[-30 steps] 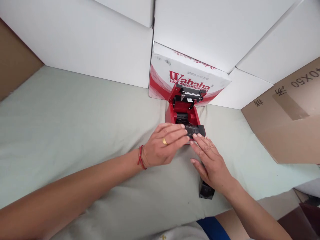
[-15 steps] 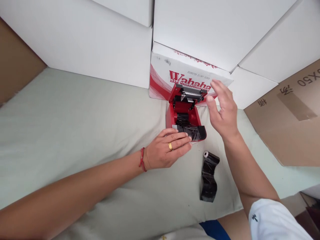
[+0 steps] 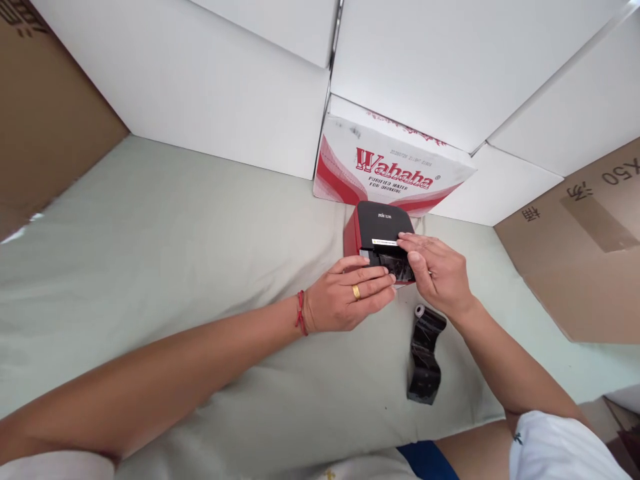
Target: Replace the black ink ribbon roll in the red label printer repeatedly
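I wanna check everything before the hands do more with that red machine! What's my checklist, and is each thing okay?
1. Black lid down on the red machine: ok.
2. Lid latched tight: cannot tell.
3. Left hand at the machine's front, fingers on the black film: ok.
4. Right hand touching the lid's front edge: ok.
5. Film smooth: not ok, it looks creased.
6. Loose black roll apart from the machine: ok, on the cloth.

Pale green cloth (image 3: 200, 220) before white panels (image 3: 215, 80), brown cardboard (image 3: 580, 280) at both sides.
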Demonstrator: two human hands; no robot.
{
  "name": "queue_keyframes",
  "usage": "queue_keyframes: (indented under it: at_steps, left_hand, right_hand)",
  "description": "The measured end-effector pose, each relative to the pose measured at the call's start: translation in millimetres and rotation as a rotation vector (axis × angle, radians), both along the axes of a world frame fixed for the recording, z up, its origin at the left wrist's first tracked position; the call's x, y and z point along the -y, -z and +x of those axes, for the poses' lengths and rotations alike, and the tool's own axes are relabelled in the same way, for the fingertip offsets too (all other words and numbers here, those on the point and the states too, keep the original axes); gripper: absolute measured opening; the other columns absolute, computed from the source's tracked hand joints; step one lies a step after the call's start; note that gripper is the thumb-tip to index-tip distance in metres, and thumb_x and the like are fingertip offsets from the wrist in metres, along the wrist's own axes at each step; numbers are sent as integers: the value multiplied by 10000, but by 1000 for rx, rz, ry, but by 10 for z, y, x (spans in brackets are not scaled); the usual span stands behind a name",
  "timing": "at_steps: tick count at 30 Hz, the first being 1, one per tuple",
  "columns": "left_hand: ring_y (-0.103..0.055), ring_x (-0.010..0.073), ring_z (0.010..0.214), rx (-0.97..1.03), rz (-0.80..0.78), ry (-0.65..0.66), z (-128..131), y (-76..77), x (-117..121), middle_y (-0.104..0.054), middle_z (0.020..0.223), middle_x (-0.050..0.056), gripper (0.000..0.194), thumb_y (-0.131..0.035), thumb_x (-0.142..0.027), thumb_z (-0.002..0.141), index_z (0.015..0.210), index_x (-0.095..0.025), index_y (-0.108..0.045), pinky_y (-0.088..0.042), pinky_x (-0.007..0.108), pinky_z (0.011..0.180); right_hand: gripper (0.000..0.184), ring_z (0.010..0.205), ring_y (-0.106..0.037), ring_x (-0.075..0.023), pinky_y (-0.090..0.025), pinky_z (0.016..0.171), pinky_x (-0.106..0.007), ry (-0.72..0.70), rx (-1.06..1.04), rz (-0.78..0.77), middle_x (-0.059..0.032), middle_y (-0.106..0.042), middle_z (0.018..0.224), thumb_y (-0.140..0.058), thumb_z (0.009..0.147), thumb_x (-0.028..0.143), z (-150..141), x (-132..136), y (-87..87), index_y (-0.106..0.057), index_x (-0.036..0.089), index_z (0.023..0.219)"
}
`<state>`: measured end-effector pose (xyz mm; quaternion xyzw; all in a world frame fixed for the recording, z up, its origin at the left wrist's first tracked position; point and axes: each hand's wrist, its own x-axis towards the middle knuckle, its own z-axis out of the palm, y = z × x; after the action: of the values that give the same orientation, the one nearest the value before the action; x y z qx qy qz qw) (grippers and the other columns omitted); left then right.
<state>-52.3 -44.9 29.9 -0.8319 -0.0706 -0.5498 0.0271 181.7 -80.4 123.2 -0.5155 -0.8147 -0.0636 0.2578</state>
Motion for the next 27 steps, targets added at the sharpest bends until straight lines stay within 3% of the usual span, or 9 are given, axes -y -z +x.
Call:
queue_keyframes:
  at_steps: [3, 8, 12, 17, 21, 24, 27]
  left_hand:
    - [-834, 180, 1224, -2, 5, -4, -18, -18, -19, -888, 1245, 55, 262, -622, -155, 1057, 1300, -222, -694, -540, 396, 1231]
    - [-726, 224, 1450, 15, -153, -43, -123, -42, -160, -803, 1458, 111, 502, -586, -152, 1033, 1525, -251, -555, -488, 486, 1301]
    - [-797, 194, 1320, -7, -373, -114, -221, -56, -310, -844, 1374, 70, 640, -440, -27, 1015, 1608, -265, -474, -427, 521, 1349]
    - [-811, 177, 1258, -49, -399, -88, -264, -96, -374, -873, 1275, 13, 755, -384, 71, 893, 1547, -273, -532, -460, 492, 1318]
    - [-790, 206, 1273, -21, -385, -57, -230, -46, -385, -858, 1267, 48, 714, -410, 54, 903, 1532, -257, -545, -551, 489, 1242]
    - [-736, 246, 1379, 24, -318, 6, -196, 45, -410, -823, 1333, 121, 613, -429, 7, 973, 1530, -218, -551, -633, 489, 1152]
    - [-721, 242, 1410, 34, -283, 32, -191, 97, -431, -814, 1353, 121, 508, -416, -19, 1046, 1469, -240, -591, -658, 502, 1136]
  right_hand:
    - [397, 1311, -801, -267, -646, 1150, -470, -36, 17, -11, -128, -833, 1375, -501, 1149, 351, 30, 51, 38, -839, 206, 1298]
    - [385, 1349, -781, -279, -635, 1186, -491, 5, 20, 23, -122, -813, 1411, -539, 1129, 359, -2, 60, 110, -827, 219, 1343]
    - [398, 1359, -775, -274, -631, 1200, -487, 15, 0, 26, -108, -805, 1422, -527, 1128, 359, -13, 93, 179, -829, 226, 1350]
    - [405, 1376, -763, -251, -637, 1199, -453, 19, -17, 23, -76, -797, 1431, -510, 1131, 346, -3, 111, 215, -833, 243, 1354]
    - [395, 1311, -800, -239, -655, 1167, -434, -8, -101, 26, -74, -833, 1353, -499, 1138, 303, -9, 71, 185, -862, 229, 1273]
    - [414, 1257, -825, -234, -662, 1151, -454, 17, -202, -59, -51, -866, 1278, -473, 1148, 306, -7, 48, 115, -884, 268, 1179]
    - [381, 1170, -853, -236, -680, 1093, -449, -7, -293, -96, -52, -894, 1185, -508, 1151, 305, 18, 81, 3, -883, 267, 1098]
